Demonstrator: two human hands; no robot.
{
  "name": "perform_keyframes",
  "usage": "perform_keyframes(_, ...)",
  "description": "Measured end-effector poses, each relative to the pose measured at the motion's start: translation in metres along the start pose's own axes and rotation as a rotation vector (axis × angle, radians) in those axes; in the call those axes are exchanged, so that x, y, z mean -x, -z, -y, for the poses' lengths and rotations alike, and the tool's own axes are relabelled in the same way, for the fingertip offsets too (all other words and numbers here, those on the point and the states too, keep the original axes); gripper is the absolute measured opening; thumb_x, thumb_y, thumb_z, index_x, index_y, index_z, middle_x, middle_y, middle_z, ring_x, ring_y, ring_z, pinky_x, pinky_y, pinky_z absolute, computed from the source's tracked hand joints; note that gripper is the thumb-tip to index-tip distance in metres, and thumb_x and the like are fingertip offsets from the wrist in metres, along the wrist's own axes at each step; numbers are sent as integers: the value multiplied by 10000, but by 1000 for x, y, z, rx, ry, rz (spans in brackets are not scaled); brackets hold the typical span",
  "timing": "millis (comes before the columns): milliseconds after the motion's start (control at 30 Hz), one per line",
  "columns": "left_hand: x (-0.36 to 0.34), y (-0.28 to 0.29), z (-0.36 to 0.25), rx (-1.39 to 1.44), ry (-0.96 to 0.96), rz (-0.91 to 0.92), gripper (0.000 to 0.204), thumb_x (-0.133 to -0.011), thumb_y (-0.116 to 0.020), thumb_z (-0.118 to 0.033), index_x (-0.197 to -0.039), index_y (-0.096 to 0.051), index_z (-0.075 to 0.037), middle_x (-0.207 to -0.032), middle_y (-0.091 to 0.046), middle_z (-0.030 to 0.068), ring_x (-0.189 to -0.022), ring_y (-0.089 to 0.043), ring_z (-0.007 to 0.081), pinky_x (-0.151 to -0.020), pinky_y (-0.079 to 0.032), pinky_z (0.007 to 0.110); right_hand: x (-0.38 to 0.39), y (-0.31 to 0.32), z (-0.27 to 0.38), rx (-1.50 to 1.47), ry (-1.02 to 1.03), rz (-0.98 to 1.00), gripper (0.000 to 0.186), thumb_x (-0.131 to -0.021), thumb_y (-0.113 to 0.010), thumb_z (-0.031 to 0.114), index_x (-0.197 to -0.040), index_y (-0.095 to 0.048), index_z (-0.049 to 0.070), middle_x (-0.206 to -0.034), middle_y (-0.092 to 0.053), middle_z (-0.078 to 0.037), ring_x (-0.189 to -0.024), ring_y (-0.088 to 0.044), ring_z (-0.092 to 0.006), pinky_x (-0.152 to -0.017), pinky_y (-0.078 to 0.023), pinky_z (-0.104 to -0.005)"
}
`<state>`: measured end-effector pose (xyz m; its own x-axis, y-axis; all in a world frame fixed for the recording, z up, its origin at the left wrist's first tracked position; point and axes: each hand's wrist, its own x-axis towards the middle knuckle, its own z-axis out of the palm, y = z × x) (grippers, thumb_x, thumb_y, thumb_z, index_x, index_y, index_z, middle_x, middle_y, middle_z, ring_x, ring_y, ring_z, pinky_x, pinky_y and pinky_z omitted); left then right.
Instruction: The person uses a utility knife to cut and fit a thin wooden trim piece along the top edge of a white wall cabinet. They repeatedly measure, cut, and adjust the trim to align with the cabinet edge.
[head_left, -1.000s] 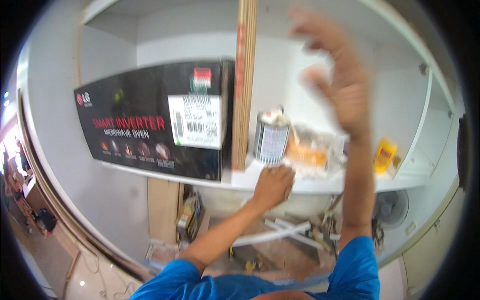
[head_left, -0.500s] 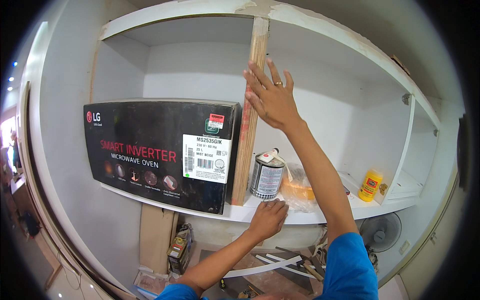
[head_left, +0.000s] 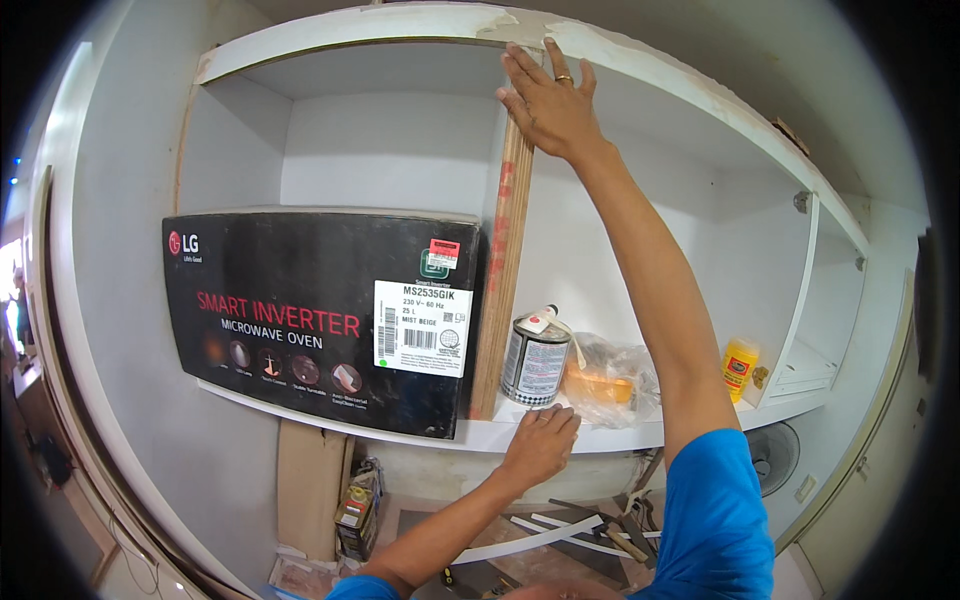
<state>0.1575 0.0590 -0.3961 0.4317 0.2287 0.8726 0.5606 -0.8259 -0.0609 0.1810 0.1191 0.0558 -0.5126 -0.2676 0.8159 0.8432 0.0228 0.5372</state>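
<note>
Right hand (head_left: 548,105) presses flat, fingers spread, on the plank's (head_left: 503,280) top; left hand (head_left: 540,445) rests open-palmed on the shelf (head_left: 600,436) front edge. Plank stands upright beside the box (head_left: 320,320), apparently unfastened.

Plywood strip's (head_left: 503,270) top hidden behind right hand (head_left: 548,100); its foot tucked behind black carton (head_left: 320,320). Contents of plastic bag (head_left: 612,378) blurry, possibly an orange tub. Floor scraps (head_left: 570,530) indistinct.
</note>
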Motion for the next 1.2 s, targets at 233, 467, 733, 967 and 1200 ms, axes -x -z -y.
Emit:
perform_keyframes(233, 1, 2, 4, 0, 11, -4, 326, -922, -641, -165, -1223, -627, -42, -1211, -629, 97, -1207, -591, 286, -984, -407, 438, -3, 19, -4, -113, -341, -10, 501, -1007, -459, 340, -1446, -568, 124, -1626, -416, -22, -1472, -373, -296, -1162, -207, -612)
perform_keyframes(467, 2, 1, 2, 38, 10, -8, 314, -923, -639, -164, -1209, -638, -35, -1213, -632, 104, -1211, -592, 284, -981, -407, 431, -2, -6, 9, -53, -191, -17, 578, -1028, -457, 379, -1523, -470, 82, -1649, -367, -108, -1535, -294, -320, -1200, -190, -612)
perform_keyframes(733, 2, -3, 4, -11, 18, -15, 330, -910, -663, -184, -1215, -639, -61, -1231, -632, 75, -1206, -591, 246, -959, -406, 418, -9, -8, 22, -43, -140, 40, 630, -1040, -430, 414, -1547, -416, 41, -1661, -341, -125, -1552, -278, -290, -1237, -185, -572)
perform_keyframes(967, 0, 3, 1, -3, 27, 16, 334, -913, -661, -181, -1215, -628, -42, -1256, -631, 114, -1216, -590, 275, -971, -404, 419, -9, -6, 23, -53, -111, 72, 662, -1033, -439, 407, -1554, -380, 3, -1664, -315, -165, -1558, -261, -293, -1265, -171, -520)
perform_keyframes(1200, 0, 5, 0, 6, 14, 28, 339, -905, -669, -182, -1211, -619, -45, -1249, -630, 116, -1219, -581, 266, -963, -399, 416, -14, -9, 24, -53, -106, 60, 677, -1024, -463, 396, -1567, -361, 4, -1670, -293, -178, -1560, -251, -305, -1275, -177, -491)
